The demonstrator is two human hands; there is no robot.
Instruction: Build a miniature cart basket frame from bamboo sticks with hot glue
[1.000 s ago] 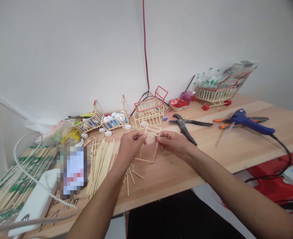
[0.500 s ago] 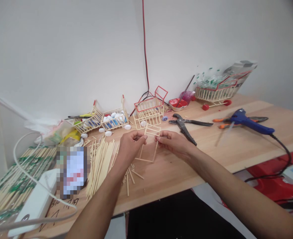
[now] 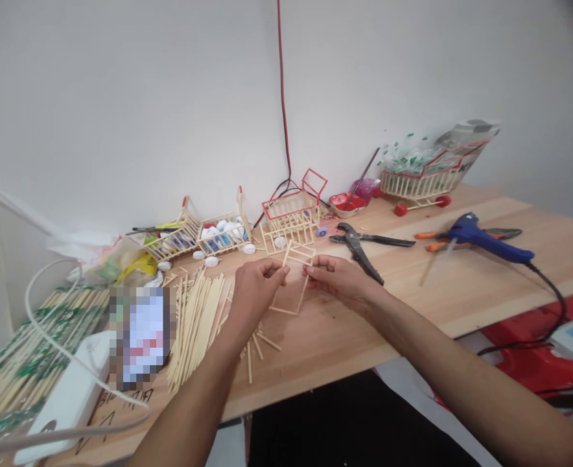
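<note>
Place: a small craft workshop or making corner; whether in a home or a business, cannot tell. Clock face centred on the view.

Evidence:
- Wooden table [image 3: 461,279] set against a plain wall [image 3: 170,97], wall at 12.
- At 3: blue glue gun [image 3: 471,230], corded, lying over orange-handled pliers [image 3: 503,233]; black pliers [image 3: 354,244] nearer centre.
- At 2: dish [image 3: 335,204] of red paint, thin dark rod leaning in it.
- Between 2 and 3: toy cart [image 3: 413,185], red wheels. Near 12: red-rimmed cart [image 3: 291,227]. At 9: two similar carts [image 3: 172,245].
- At 8: loose sticks [image 3: 196,324], bagged sticks [image 3: 28,363], white power strip [image 3: 65,402].
- Centre: unfinished-looking stick frame [image 3: 303,295].
</note>
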